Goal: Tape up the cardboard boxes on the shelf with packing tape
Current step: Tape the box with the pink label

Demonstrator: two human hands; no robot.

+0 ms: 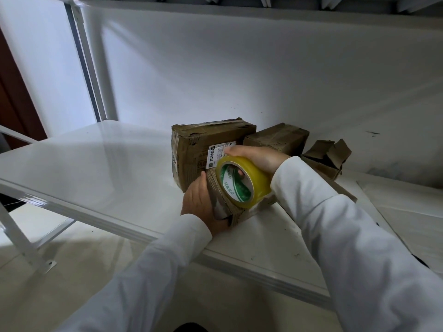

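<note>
A small cardboard box sits near the front of the white shelf. My left hand grips its left end, thumb on the near face. My right hand holds a roll of yellowish packing tape against the top of that box, fingers through the roll's green-printed core. Right behind stands a larger taped box with a white label. Another closed box lies further right at the back.
A torn, open cardboard box lies at the right by the white back wall. A flat white sheet rests on the shelf's right part. An upper shelf hangs overhead. The shelf's white post stands at the left.
</note>
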